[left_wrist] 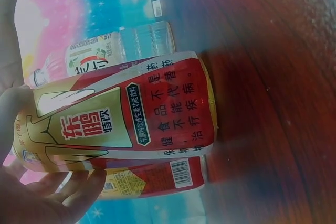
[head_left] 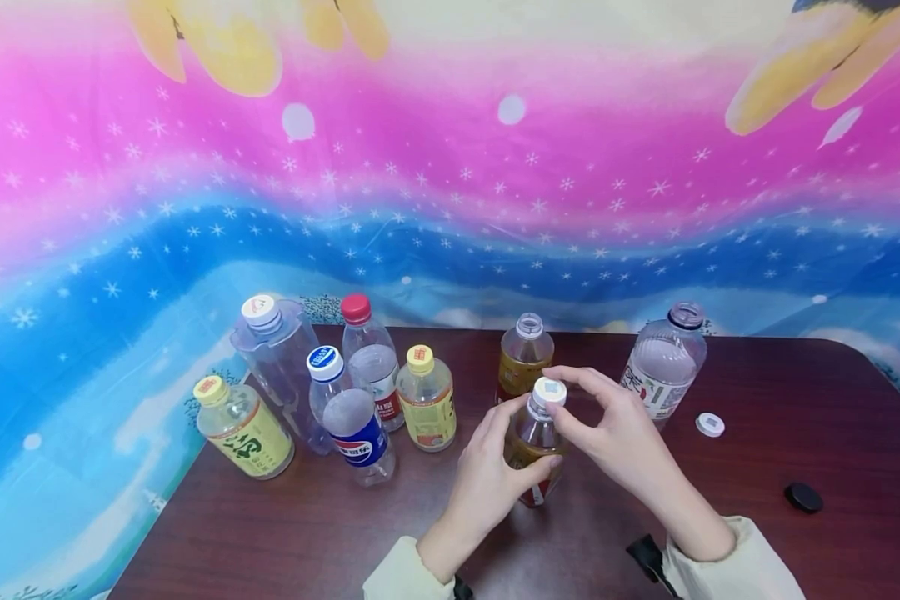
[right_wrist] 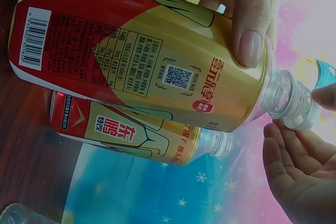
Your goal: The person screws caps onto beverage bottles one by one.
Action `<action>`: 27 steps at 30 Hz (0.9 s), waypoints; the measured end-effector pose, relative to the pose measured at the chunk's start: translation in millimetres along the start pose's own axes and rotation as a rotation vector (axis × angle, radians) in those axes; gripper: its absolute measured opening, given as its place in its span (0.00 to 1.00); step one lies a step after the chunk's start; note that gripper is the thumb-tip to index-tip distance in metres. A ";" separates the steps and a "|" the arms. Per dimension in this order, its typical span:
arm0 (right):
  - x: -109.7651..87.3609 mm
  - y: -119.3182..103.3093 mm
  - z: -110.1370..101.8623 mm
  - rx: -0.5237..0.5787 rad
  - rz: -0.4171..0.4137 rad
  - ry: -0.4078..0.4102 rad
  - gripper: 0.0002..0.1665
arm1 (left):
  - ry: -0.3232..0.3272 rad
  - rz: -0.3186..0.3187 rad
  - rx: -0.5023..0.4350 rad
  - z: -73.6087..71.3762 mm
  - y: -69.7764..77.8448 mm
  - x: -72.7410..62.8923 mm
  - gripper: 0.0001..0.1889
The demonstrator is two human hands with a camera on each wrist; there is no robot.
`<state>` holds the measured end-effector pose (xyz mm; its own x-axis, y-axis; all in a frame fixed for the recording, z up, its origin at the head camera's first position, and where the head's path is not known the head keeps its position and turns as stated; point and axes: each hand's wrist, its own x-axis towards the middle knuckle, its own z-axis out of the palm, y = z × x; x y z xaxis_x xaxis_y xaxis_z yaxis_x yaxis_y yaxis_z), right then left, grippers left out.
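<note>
A pink-and-blue snowflake-printed backdrop spans the rear; a dark reddish-brown, wood-grained table carries a pale sheen.

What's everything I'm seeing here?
Held bottle: 1, gold-red, centre
Capless bottle: 1, gold-red, behind it
Ribbed bottle: 1, clear, right
Yellow-capped bottles: 2, yellow, left
Pepsi bottle: 1, blue, left
Red-capped bottle: 1, clear, left
Tall bottle: 1, clear, left
Loose cap: 1, white, right
Round piece: 1, black, right
Table: 1, brown, below
Backdrop: 1, multicoloured, behind
Sleeves: 2, cream, bottom
Left hand: 1, on held bottle
Right hand: 1, on white cap
</note>
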<state>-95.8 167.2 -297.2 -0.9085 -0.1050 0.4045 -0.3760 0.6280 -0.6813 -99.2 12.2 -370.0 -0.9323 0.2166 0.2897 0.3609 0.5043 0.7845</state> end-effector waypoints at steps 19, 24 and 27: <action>-1.1 1.7 -0.7 -0.028 0.055 -0.045 0.21 | -0.003 0.025 0.031 0.8 -2.1 -0.3 0.36; 0.5 2.2 0.0 -0.030 0.075 -0.042 0.20 | -0.002 0.026 0.038 -0.7 -0.5 -0.2 0.36; 1.8 2.5 1.1 -0.026 0.080 -0.051 0.21 | -0.002 0.025 0.040 -1.8 -0.3 -0.6 0.36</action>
<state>-98.5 167.8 -298.8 -0.9437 -0.0928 0.3175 -0.2980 0.6553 -0.6941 -98.8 10.4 -369.5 -0.9230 0.2313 0.3075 0.3846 0.5318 0.7545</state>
